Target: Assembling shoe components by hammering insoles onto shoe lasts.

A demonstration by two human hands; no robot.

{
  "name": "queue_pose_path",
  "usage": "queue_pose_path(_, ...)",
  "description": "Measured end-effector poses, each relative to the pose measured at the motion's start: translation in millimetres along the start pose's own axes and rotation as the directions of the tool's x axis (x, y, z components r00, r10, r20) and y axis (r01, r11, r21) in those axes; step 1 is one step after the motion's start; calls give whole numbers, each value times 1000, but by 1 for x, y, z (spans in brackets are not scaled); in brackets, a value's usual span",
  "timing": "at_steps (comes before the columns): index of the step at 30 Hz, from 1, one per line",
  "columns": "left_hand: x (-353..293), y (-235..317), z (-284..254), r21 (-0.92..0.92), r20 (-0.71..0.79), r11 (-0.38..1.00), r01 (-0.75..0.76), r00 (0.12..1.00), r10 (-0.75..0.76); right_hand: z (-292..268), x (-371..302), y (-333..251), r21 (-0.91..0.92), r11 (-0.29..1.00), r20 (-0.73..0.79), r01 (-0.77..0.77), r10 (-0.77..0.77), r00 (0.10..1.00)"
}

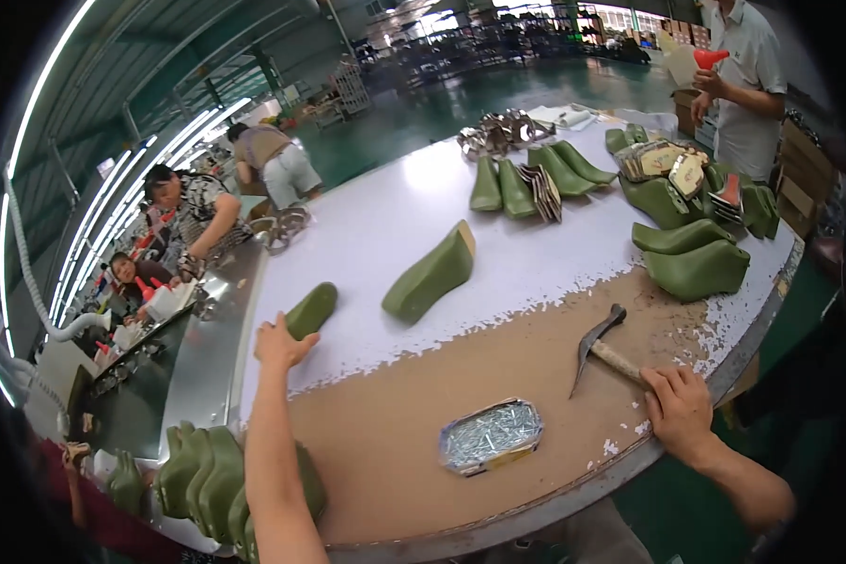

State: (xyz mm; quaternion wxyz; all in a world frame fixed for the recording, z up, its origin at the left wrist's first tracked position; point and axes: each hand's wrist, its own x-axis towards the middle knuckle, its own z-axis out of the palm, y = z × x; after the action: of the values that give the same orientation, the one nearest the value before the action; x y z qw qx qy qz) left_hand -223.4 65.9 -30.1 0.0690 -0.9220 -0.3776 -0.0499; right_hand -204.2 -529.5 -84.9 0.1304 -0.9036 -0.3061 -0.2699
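My left hand (284, 346) reaches to the left side of the white-covered worktable. Its fingers and thumb are spread at the near end of a green shoe last (314, 308), and I cannot tell how firmly they touch it. To the right of that lies another green shoe last (430, 274), tan at its far end. At the right edge, my right hand (681, 410) is closed around the wooden handle of a hammer (617, 360). The hammer's dark, curved head rests over the brown part of the tabletop. An open box of nails (492, 436) sits between my arms.
Green lasts (207, 484) stand at the lower left, by my left forearm. More lasts (694, 258) and stacked shoe pieces (663, 162) crowd the right side. Metallic pieces (506, 133) lie at the far edge. A person (744, 89) holding a red object stands at far right; others work at left.
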Motion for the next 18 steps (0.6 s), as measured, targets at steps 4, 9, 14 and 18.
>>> queue_pose_path(4, -3, 18, 0, -350, -29, 935, -57, 998, 50, -2, 4, 3, 36, 999, 12, -21, 20, 1000)
queue_pose_path(9, -51, 61, -10, -94, 62, 991, -100, 992, 106, -2, 2, 9, 78, 997, -44, 10, -6, 999)
queue_pose_path(14, -85, 130, -57, -77, 255, 959, -272, 925, 282, -8, -7, 21, 57, 997, -27, -50, 51, 998)
queue_pose_path(18, -60, 157, -64, -223, -122, 878, -423, 906, 405, 1, -7, 17, 57, 998, 13, -13, 13, 1000)
